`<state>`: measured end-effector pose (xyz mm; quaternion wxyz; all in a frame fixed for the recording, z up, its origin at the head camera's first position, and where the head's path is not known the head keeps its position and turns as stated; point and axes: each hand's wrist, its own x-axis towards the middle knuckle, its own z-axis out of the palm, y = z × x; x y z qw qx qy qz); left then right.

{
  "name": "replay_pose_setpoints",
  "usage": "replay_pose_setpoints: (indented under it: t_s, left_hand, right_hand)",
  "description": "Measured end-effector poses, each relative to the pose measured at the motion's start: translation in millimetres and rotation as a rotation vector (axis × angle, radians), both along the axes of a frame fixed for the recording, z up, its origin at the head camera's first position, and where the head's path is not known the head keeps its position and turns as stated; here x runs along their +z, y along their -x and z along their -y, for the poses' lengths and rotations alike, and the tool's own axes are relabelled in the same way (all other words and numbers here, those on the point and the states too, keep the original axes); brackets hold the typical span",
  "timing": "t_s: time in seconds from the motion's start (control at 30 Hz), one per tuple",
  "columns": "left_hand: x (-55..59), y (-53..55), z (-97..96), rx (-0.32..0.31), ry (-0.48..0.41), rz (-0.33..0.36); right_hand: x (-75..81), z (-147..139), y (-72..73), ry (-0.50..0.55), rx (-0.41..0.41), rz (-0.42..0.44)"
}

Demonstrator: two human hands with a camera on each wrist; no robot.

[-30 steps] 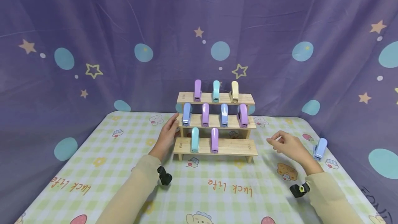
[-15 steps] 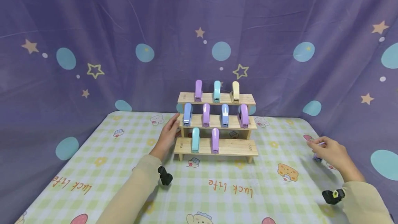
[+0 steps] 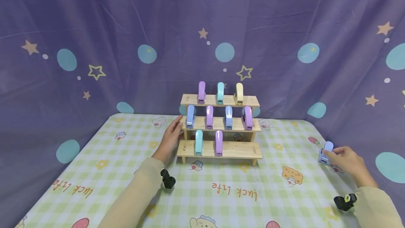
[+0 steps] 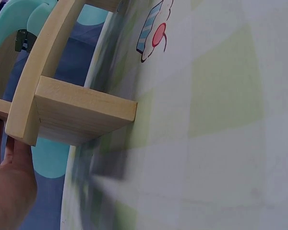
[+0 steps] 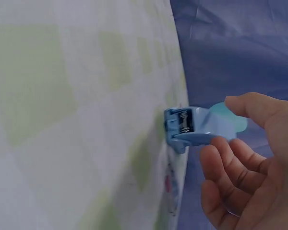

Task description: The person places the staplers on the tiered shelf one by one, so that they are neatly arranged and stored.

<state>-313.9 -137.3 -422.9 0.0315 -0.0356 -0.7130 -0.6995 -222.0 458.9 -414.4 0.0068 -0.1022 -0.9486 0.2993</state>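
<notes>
My left hand (image 3: 170, 137) rests against the left end of a three-tier wooden stand (image 3: 235, 149), its fingers extended beside the middle shelf. In the left wrist view, fingers (image 4: 21, 152) show behind the wooden end, partly hidden. At the table's right edge stands a light blue stapler (image 3: 328, 146). My right hand (image 3: 346, 161) is right at it, thumb in front of its body in the head view. The right wrist view shows the stapler (image 5: 204, 127) between the spread thumb (image 5: 249, 105) and loosely bent fingers, with a gap below the thumb.
Several pastel staplers stand on the shelves: purple (image 3: 201, 92), teal (image 3: 220, 92) and cream (image 3: 239, 93) on top, blue (image 3: 190, 116) and purple in the middle, teal (image 3: 198, 142) and purple (image 3: 218, 143) below. A checked cloth (image 3: 126, 171) covers the table; a purple curtain (image 3: 177, 17) hangs behind.
My right hand has moved right from beside the stand to the light blue stapler, passing over it and then lowering beside it. The left hand stays at the stand.
</notes>
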Motion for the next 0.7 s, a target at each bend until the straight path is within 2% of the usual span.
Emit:
replay_pose_setpoints:
  t_s: [0.17, 0.33, 0.7]
  left_hand:
    - [-0.3, 0.2, -0.1, 0.002, -0.001, 0.002]
    - [-1.0, 1.3, -0.5, -0.002, -0.008, -0.01]
    - [-0.5, 0.9, -0.5, -0.001, -0.008, -0.012]
  right_hand:
    - [-15.4, -6, 5.9, 0.104, -0.034, 0.008]
    - [-24.8, -8, 9.6, 0.157, -0.076, 0.017]
    - [-28.1, -5, 9.0, 0.153, -0.127, 0.022]
